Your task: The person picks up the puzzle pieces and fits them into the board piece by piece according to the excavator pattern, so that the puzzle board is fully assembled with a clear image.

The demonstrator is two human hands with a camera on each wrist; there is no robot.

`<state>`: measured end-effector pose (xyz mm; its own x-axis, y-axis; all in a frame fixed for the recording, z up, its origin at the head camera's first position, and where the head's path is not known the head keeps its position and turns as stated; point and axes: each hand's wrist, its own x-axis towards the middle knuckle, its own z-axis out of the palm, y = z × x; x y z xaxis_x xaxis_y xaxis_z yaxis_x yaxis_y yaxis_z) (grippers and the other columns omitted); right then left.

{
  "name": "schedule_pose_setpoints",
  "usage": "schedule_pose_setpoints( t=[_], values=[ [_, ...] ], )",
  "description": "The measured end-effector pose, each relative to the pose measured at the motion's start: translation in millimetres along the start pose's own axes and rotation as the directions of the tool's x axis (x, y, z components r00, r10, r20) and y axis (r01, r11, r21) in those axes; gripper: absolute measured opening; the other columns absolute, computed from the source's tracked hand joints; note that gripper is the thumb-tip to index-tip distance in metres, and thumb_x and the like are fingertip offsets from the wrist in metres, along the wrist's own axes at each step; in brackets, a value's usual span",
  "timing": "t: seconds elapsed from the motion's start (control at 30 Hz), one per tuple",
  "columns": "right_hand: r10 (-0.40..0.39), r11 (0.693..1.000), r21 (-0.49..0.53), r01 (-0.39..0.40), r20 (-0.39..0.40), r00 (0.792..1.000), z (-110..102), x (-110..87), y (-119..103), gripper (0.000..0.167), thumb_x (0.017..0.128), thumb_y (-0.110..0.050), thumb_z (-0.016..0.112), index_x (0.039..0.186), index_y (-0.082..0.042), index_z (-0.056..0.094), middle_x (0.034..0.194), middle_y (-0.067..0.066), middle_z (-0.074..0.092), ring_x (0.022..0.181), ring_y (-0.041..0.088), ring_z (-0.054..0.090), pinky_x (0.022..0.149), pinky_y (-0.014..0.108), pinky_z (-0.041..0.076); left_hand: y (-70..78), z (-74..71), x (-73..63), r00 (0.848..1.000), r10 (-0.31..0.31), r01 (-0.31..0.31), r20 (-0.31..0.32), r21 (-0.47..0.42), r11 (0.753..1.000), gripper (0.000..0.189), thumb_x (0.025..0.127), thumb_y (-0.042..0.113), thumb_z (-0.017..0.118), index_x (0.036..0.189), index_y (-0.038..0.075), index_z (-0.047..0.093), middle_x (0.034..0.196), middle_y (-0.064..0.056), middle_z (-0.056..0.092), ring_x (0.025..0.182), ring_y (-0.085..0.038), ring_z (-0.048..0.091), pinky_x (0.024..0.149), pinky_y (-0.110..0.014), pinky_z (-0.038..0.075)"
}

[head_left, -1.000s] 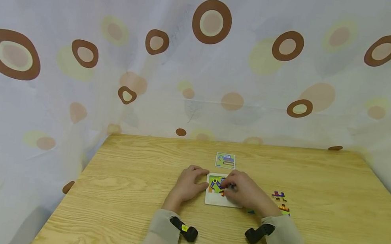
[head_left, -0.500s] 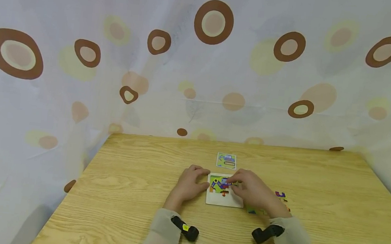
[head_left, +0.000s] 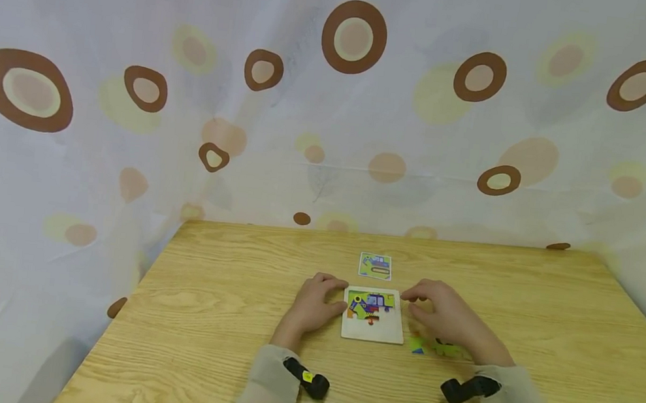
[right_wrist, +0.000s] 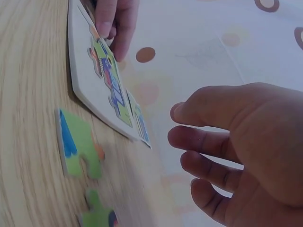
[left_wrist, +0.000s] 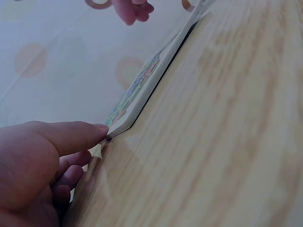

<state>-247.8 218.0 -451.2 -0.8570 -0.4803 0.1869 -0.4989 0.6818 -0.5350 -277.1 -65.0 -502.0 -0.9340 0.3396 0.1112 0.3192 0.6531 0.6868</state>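
Note:
A white puzzle board (head_left: 371,332) lies on the table, its upper part filled with joined jigsaw pieces (head_left: 368,303) that show a blue and green vehicle. My left hand (head_left: 314,302) rests at the board's left side, with thumb and index fingertips touching its edge. Just off the right edge hovers my right hand (head_left: 447,316), its fingers loosely bent and nothing between them. In the right wrist view, thumb (right_wrist: 208,106) and fingertips are apart. A green and blue jigsaw piece (right_wrist: 78,142) lies beside the board, below the right hand.
Behind the board lies a picture card (head_left: 375,266) with a similar vehicle on it. More green jigsaw pieces (head_left: 449,349) lie under the right forearm, partly hidden. A patterned curtain (head_left: 266,182) hangs along the table's back edge.
My right hand has let go of a jigsaw piece at the picture's upper right and moved right, off the board. The left hand keeps its place at the left edge.

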Motion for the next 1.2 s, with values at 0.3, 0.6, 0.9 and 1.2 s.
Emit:
schedule_pose_setpoints(
  t=[0.3,0.6,0.9,1.2],
  values=[
    [0.020,1.000,-0.005,-0.021,-0.046,0.999,-14.6,-18.6,17.8,0.020,0.093,-0.003,0.065,0.112,-0.003,0.071,0.107,0.006,0.066,0.101,0.031,0.060,0.084,0.051,0.050,-0.9,2.3,0.5,1.000,-0.020,0.020,-0.001,0.003,1.000,0.040,0.093,0.022,0.069,0.132,0.014,0.064,0.132,-0.009,0.052,0.122,-0.031,0.046,0.105,-0.047,0.037],
    [0.044,0.999,-0.015,-0.046,-0.075,0.996,-28.0,-38.0,34.6,0.021,0.092,-0.001,0.066,0.113,-0.001,0.070,0.107,0.008,0.065,0.102,0.034,0.059,0.081,0.051,0.050,-0.9,2.5,0.4,1.000,-0.017,0.017,0.000,-0.001,1.000,0.040,0.093,0.022,0.069,0.132,0.014,0.064,0.132,-0.009,0.052,0.122,-0.031,0.046,0.105,-0.047,0.037],
    [0.084,0.996,-0.007,-0.085,-0.077,0.994,-36.7,-46.1,43.8,0.023,0.091,0.001,0.067,0.114,0.001,0.069,0.109,0.012,0.064,0.103,0.036,0.056,0.083,0.053,0.049,-0.5,4.4,-1.1,1.000,-0.015,0.015,0.007,-0.007,1.000,0.040,0.093,0.022,0.069,0.132,0.014,0.064,0.132,-0.009,0.052,0.122,-0.031,0.046,0.104,-0.048,0.037],
    [0.128,0.992,-0.005,-0.128,-0.049,0.991,-35.7,-48.5,52.0,0.025,0.091,-0.004,0.068,0.116,0.002,0.068,0.110,0.012,0.064,0.098,0.031,0.057,0.080,0.047,0.050,-1.9,2.6,-0.3,1.000,-0.007,0.007,0.004,-0.002,1.000,0.040,0.092,0.021,0.069,0.132,0.013,0.064,0.132,-0.009,0.052,0.123,-0.032,0.046,0.105,-0.048,0.036]
  ],
)
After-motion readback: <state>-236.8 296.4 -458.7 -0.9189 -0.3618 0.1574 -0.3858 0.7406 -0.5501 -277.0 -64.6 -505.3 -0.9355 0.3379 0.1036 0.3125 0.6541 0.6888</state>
